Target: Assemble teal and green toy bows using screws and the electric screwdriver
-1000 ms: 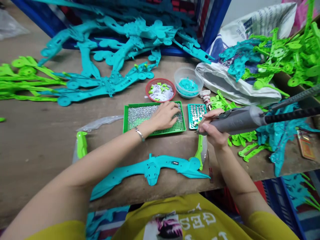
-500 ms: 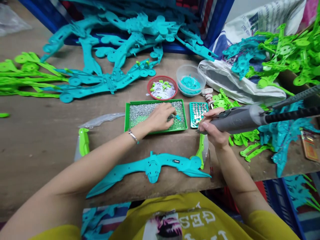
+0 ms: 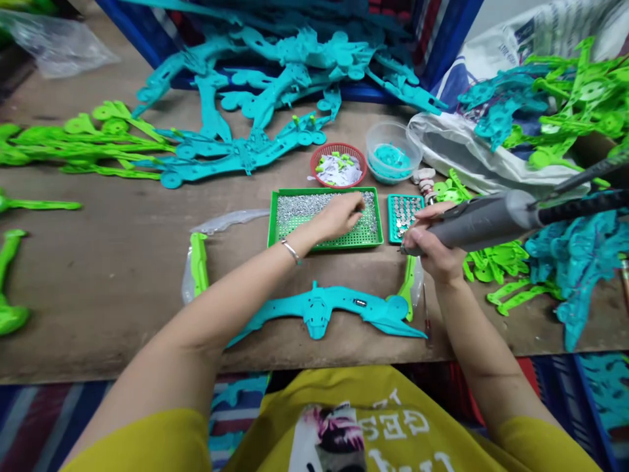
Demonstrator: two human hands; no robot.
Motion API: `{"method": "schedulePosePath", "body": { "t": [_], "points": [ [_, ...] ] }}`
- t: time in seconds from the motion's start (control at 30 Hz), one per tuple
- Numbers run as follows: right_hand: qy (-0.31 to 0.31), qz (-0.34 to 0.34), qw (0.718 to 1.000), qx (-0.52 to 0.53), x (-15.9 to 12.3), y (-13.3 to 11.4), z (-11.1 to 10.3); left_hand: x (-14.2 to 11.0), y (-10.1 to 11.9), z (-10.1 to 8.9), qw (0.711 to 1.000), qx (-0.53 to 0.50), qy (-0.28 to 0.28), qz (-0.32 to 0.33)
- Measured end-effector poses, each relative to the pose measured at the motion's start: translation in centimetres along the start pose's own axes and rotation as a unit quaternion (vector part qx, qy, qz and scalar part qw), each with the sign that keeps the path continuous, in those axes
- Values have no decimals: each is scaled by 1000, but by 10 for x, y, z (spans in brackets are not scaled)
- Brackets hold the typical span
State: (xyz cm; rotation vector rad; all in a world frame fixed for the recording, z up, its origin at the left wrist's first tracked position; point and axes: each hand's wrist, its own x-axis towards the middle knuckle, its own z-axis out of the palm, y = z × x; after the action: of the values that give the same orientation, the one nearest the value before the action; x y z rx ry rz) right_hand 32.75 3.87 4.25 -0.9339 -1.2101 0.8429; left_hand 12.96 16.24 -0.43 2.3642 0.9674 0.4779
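Moved since the earlier frame, the left hand (image 3: 340, 217) now sits further right over the green tray (image 3: 324, 244), its fingertips (image 3: 358, 206) pressed together above the silver studs (image 3: 314, 207); whether they pinch one is too small to tell. The right hand (image 3: 428, 241) wraps a grey power driver (image 3: 484, 223), its tip just beside the small teal tray (image 3: 403, 217) of round metal pieces. Nearer the body, a flat teal plastic piece (image 3: 318, 313) lies on the wooden bench (image 3: 98, 308), between two lime strips (image 3: 199, 265). Beyond the trays stand a red basket (image 3: 338, 164) and a clear bowl (image 3: 393, 152), with teal and lime pieces heaped around.
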Motion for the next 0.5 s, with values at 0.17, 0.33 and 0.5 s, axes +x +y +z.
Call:
{"method": "schedulePosePath", "body": {
  "t": [0.17, 0.33, 0.5],
  "points": [
    [8, -7, 1000, -13, -4, 3, 4, -26, -14, -12, 978, -161, 91, -95],
    [24, -8, 999, -40, -11, 4, 6, -80, 7, -14, 989, -76, 101, -79],
    [32, 9, 998, -62, -18, 0, 12, -108, 22, -2, 983, -103, 126, -82]
  ]
}}
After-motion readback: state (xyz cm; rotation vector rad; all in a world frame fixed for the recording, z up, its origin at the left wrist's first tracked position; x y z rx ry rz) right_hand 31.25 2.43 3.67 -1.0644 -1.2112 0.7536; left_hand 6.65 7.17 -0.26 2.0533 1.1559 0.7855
